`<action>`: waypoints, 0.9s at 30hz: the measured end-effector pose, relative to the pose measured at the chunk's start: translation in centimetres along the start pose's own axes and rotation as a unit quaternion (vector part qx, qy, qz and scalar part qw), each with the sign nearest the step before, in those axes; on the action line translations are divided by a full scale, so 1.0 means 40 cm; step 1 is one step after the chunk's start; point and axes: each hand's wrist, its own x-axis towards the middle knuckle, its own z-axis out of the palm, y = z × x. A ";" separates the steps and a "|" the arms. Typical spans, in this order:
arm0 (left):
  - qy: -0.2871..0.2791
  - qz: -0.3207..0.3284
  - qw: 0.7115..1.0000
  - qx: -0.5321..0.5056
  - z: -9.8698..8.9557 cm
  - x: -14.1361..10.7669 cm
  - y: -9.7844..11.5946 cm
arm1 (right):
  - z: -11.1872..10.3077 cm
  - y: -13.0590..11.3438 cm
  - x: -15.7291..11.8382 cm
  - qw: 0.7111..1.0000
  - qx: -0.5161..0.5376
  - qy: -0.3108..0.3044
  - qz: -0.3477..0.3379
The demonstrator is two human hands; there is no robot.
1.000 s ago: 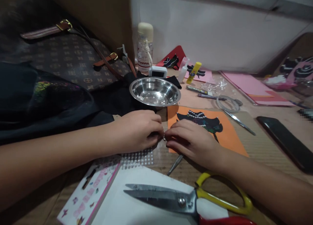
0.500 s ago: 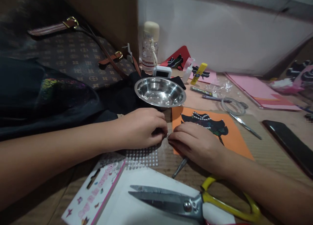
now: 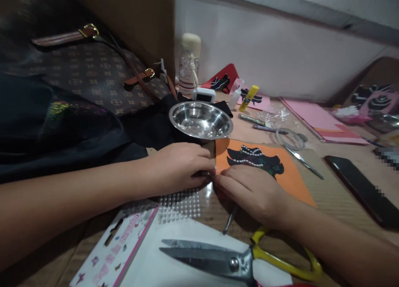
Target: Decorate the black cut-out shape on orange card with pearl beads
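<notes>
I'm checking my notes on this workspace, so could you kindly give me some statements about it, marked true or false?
1. The left hand and right hand have their fingertips close together. True.
2. The orange card bears a black cutout with pearl beads. True.
3. The right hand grips the scissors. False: the scissors lie ungripped, partly over white paper.
4. The metal bowl is upside down. False: the metal bowl stands open side up.

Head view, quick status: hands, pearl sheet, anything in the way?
Left hand partly hiding pearl sheet. Right hand close to left, grips unclear. Scissors close by, possibly in the way.
</notes>
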 end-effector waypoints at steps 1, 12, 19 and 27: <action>0.003 0.006 1.000 -0.001 0.002 -0.001 -0.002 | -0.004 -0.003 0.003 1.000 -0.012 0.003 -0.007; 0.019 0.063 0.996 0.059 0.019 0.001 -0.003 | -0.023 -0.030 0.013 0.989 -0.131 -0.008 -0.067; -0.003 -0.006 0.999 0.036 0.008 0.005 0.008 | -0.015 -0.012 0.004 1.000 0.000 -0.011 0.026; 0.010 -0.006 0.999 0.038 0.004 0.009 0.012 | -0.006 -0.003 -0.004 1.000 0.011 -0.016 0.023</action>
